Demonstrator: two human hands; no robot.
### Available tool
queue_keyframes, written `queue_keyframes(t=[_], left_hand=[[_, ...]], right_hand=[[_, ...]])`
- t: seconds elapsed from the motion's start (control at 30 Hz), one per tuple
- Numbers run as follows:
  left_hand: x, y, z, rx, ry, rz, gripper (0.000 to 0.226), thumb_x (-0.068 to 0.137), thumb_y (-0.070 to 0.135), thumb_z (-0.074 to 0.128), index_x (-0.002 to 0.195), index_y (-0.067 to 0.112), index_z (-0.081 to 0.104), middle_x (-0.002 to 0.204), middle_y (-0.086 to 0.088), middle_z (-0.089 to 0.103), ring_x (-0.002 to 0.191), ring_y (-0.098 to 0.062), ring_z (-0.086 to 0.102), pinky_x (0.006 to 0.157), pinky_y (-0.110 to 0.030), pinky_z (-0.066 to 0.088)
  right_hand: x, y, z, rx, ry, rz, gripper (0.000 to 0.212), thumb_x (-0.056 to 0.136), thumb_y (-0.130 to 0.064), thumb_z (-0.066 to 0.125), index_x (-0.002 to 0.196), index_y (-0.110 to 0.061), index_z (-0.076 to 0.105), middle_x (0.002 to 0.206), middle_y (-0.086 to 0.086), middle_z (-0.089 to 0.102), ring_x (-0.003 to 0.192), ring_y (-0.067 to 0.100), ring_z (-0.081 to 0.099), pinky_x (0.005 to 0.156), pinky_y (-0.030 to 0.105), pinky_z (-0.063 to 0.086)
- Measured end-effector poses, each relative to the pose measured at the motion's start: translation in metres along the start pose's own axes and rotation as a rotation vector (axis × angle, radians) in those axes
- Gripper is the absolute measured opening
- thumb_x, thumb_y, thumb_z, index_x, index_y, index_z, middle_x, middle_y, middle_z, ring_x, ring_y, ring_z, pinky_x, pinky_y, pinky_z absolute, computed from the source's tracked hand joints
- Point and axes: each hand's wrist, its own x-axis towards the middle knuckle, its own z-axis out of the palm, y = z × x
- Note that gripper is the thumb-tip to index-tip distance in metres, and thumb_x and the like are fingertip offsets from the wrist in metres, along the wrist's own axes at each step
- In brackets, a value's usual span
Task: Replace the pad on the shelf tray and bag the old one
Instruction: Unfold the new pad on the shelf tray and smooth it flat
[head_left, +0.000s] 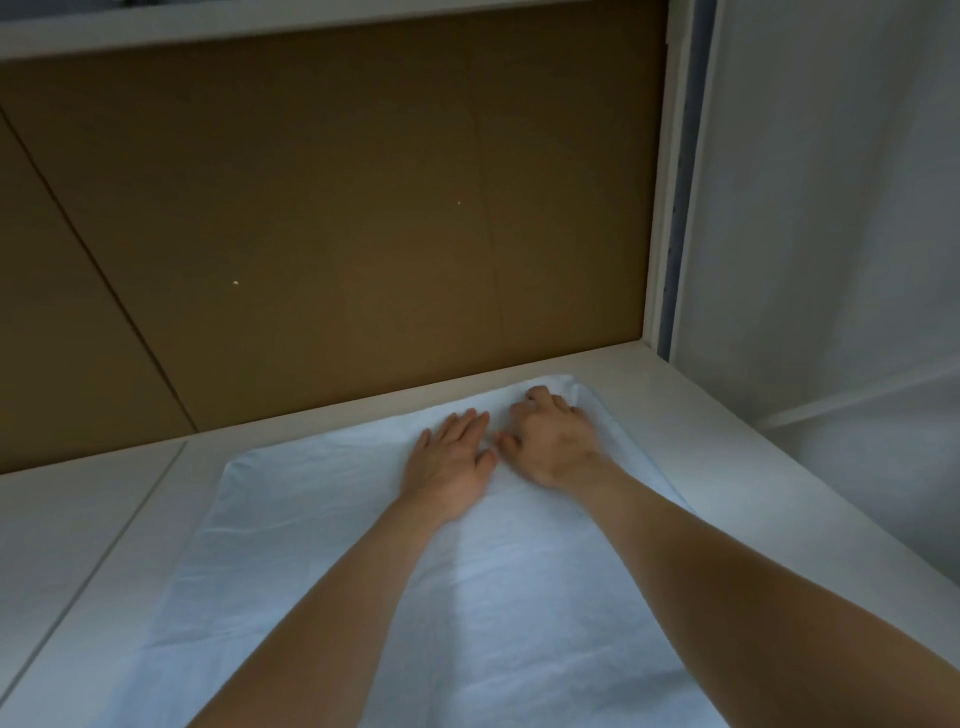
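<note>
A pale blue-white pad lies spread flat on the white shelf tray, creased, reaching from the near edge almost to the back wall. My left hand rests flat on the pad's far part, fingers straight and together. Just to its right, my right hand presses on the pad near its far right corner, fingers bent at the knuckles with the tips on the fabric. Both forearms stretch over the pad from the bottom of the view. No bag or second pad is in view.
A brown cardboard-like back panel closes the shelf behind the tray. A white upright frame post stands at the right, with translucent white sheeting beyond it. Another white tray section adjoins on the left, and a shelf board runs overhead.
</note>
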Motion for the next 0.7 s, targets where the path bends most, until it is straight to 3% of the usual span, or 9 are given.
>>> queue_keyframes(t=[0.07, 0.2, 0.3, 0.37, 0.47, 0.57, 0.7], left_hand=[[-0.001, -0.003, 0.002, 0.0, -0.016, -0.009, 0.055, 0.102, 0.043, 0.023, 0.153, 0.028, 0.01, 0.161, 0.009, 0.004, 0.148, -0.009, 0.004, 0.121, -0.036, 0.002], [-0.005, -0.013, 0.002, 0.0, -0.019, -0.044, 0.054, 0.101, 0.047, 0.022, 0.152, 0.031, 0.014, 0.16, 0.013, 0.006, 0.147, -0.009, 0.005, 0.121, -0.038, 0.002], [-0.006, -0.016, 0.001, -0.013, 0.065, -0.072, 0.055, 0.1, 0.045, 0.028, 0.151, 0.027, 0.019, 0.16, 0.008, 0.01, 0.147, -0.01, 0.007, 0.121, -0.036, 0.005], [-0.006, -0.02, 0.0, 0.019, 0.131, -0.116, 0.056, 0.1, 0.046, 0.029, 0.151, 0.027, 0.017, 0.161, 0.004, 0.006, 0.148, -0.013, 0.004, 0.121, -0.036, 0.005], [-0.006, -0.031, -0.001, 0.019, 0.064, -0.199, 0.06, 0.098, 0.053, 0.024, 0.152, 0.031, 0.008, 0.161, 0.006, -0.006, 0.148, -0.014, -0.005, 0.12, -0.044, 0.0], [-0.006, -0.042, -0.003, -0.001, 0.003, -0.24, 0.061, 0.098, 0.055, 0.022, 0.152, 0.035, 0.003, 0.16, 0.007, -0.012, 0.148, -0.013, -0.009, 0.119, -0.049, 0.0], [-0.007, -0.05, -0.009, -0.018, -0.016, -0.27, 0.062, 0.098, 0.054, 0.023, 0.152, 0.032, 0.003, 0.16, 0.001, -0.013, 0.148, -0.015, -0.009, 0.12, -0.045, 0.0]], right_hand=[[-0.003, 0.003, 0.005, 0.036, -0.037, 0.037, 0.058, 0.097, -0.054, 0.031, 0.14, -0.018, 0.042, 0.149, 0.009, 0.029, 0.137, 0.027, 0.03, 0.112, 0.04, 0.027], [-0.005, 0.009, 0.011, 0.088, -0.051, 0.216, 0.063, 0.099, -0.052, 0.027, 0.148, -0.012, 0.029, 0.151, 0.012, 0.025, 0.14, 0.028, 0.026, 0.113, 0.039, 0.024], [-0.002, 0.0, 0.005, 0.024, -0.006, 0.218, 0.061, 0.1, -0.049, 0.026, 0.148, -0.012, 0.029, 0.152, 0.014, 0.024, 0.14, 0.031, 0.025, 0.113, 0.041, 0.026], [0.003, -0.002, 0.004, -0.006, 0.008, 0.139, 0.061, 0.101, -0.049, 0.025, 0.151, -0.015, 0.02, 0.158, 0.011, 0.013, 0.146, 0.031, 0.012, 0.117, 0.043, 0.018], [0.011, 0.006, 0.009, 0.002, -0.099, 0.142, 0.07, 0.1, -0.055, 0.017, 0.155, -0.014, 0.002, 0.161, 0.011, -0.007, 0.148, 0.03, -0.008, 0.121, 0.042, 0.001], [0.013, 0.01, 0.014, -0.01, -0.12, 0.226, 0.075, 0.099, -0.056, 0.012, 0.154, -0.008, -0.002, 0.16, 0.015, -0.01, 0.148, 0.028, -0.009, 0.121, 0.038, -0.001], [0.011, 0.004, 0.009, -0.022, -0.099, 0.283, 0.075, 0.099, -0.055, 0.016, 0.154, -0.006, -0.002, 0.16, 0.018, -0.01, 0.148, 0.032, -0.008, 0.121, 0.041, 0.001]])
